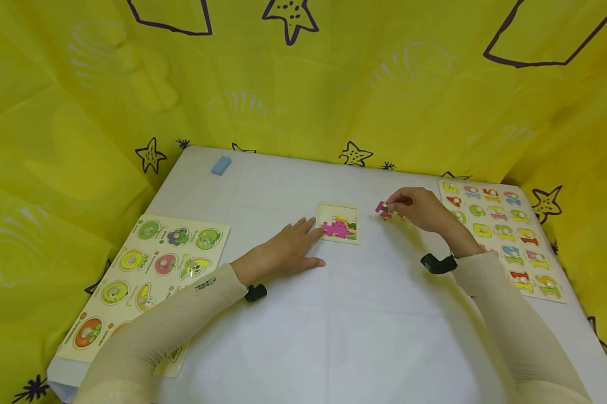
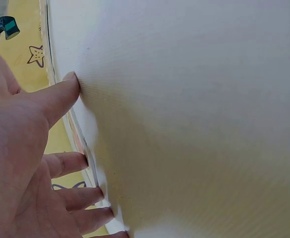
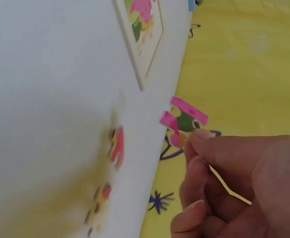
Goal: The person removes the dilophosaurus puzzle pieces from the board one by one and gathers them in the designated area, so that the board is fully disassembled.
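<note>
Between thumb and fingertips my right hand [image 1: 419,209] pinches a jigsaw piece [image 3: 187,119] printed pink and dark green, lifted above the table in the right wrist view. Below it lie loose jigsaw pieces [image 3: 117,147], red, yellow and brown. My left hand [image 1: 294,247] lies with spread, straight fingers on the white table, its fingertips at the left edge of a small framed puzzle [image 1: 339,204]. A pink dinosaur picture [image 1: 338,228] fills the lower part of that frame; its upper part is pale. In the left wrist view the thumb [image 2: 68,91] touches the cloth.
A fruit peg board [image 1: 182,261] lies at the left, partly under my left sleeve. On the right is a number peg board [image 1: 495,230], partly behind the right forearm. A blue block [image 1: 221,165] sits near the back edge. Yellow curtains [image 1: 303,90] surround the white table [image 1: 329,336].
</note>
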Available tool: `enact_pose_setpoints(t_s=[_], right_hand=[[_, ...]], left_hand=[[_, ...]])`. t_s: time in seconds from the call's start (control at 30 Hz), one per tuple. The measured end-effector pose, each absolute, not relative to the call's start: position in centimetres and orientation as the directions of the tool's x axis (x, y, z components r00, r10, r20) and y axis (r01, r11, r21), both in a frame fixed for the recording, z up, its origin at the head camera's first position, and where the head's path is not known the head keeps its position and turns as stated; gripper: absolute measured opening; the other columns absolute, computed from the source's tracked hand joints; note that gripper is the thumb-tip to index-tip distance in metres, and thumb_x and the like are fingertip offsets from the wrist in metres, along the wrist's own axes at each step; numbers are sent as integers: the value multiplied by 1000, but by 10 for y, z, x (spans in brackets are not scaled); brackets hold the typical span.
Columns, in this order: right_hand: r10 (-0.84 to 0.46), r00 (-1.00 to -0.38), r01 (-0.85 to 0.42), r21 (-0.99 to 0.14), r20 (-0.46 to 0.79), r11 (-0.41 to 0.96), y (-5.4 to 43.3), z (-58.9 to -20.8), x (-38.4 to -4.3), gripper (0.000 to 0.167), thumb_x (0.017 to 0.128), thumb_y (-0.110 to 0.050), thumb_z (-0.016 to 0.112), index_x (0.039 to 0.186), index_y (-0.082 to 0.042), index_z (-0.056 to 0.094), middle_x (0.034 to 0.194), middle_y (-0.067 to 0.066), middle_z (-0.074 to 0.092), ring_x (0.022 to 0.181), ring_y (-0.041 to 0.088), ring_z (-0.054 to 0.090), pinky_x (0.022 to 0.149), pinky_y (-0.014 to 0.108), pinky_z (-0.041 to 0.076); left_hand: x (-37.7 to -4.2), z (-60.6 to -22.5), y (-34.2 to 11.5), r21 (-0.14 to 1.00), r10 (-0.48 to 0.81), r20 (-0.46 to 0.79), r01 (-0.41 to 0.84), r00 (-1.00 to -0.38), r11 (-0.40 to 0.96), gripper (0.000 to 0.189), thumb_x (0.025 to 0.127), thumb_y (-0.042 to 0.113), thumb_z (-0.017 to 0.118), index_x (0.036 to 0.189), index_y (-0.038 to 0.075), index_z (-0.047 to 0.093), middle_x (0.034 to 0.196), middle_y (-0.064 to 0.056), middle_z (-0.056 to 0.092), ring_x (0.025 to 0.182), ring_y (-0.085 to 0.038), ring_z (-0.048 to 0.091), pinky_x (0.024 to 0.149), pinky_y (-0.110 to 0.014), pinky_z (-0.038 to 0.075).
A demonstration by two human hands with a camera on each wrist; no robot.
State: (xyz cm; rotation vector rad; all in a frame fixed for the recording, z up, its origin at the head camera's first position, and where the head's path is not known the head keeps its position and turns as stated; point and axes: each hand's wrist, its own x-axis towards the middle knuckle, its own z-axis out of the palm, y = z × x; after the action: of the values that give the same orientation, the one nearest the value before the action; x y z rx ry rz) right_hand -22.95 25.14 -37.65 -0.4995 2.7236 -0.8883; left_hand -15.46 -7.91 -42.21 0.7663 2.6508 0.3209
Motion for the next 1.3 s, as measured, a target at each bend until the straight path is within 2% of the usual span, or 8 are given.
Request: enact_pose_setpoints(t_s=[0.2, 0.4, 0.73, 1.0, 1.17, 1.3], right_hand=[[-467, -864, -274, -599, -191, 752, 269, -385, -226, 15, 105, -8, 63, 110, -1, 75, 109, 13, 75, 100, 25, 62, 83, 27, 51], [-493, -831, -233, -643, -258, 730, 268, -395, -226, 13, 104, -9, 66, 109, 0, 73, 102, 10, 75, 95, 21, 63, 81, 25, 50], [-503, -832, -291, -588, -234, 755, 263, -401, -226, 12, 104, -4, 62, 110, 1, 71, 104, 9, 73, 96, 22, 61, 90, 39, 53], [-465, -863, -302, -535, -199, 789, 258, -408, -223, 10, 103, -5, 64, 109, 0, 71, 108, 15, 71, 101, 31, 61, 94, 48, 52], [-470, -869, -333, -522, -153, 785, 249, -410, -220, 9, 102, -4, 66, 108, 3, 68, 102, 17, 70, 98, 33, 62, 92, 51, 52], [-474, -869, -341, -521, -144, 783, 244, -411, -218, 14, 103, -2, 65, 113, 7, 67, 102, 18, 70, 97, 33, 62, 91, 51, 53]], left_hand=[[-155, -423, -80, 301, 551, -275, 474, -788, 828, 88, 101, 61, 62, 168, 14, 30, 175, -18, 19, 162, -40, 18, 129, -58, 23], [-155, -422, -80, 302, 547, -275, 469, -791, 830, 88, 101, 60, 62, 168, 15, 30, 175, -17, 19, 162, -39, 18, 129, -58, 22], [-155, -421, -80, 322, 554, -275, 468, -786, 823, 87, 101, 60, 61, 168, 15, 29, 176, -16, 17, 163, -38, 15, 129, -57, 20], [-155, -424, -80, 329, 553, -278, 463, -786, 823, 88, 101, 61, 61, 169, 16, 28, 176, -16, 16, 163, -38, 14, 130, -57, 19], [-155, -425, -80, 325, 547, -285, 457, -787, 828, 88, 101, 62, 61, 169, 17, 27, 177, -15, 15, 163, -37, 13, 130, -56, 19], [-155, -425, -80, 321, 542, -293, 452, -788, 832, 89, 101, 62, 61, 169, 17, 27, 177, -15, 15, 164, -37, 13, 130, -56, 19]])
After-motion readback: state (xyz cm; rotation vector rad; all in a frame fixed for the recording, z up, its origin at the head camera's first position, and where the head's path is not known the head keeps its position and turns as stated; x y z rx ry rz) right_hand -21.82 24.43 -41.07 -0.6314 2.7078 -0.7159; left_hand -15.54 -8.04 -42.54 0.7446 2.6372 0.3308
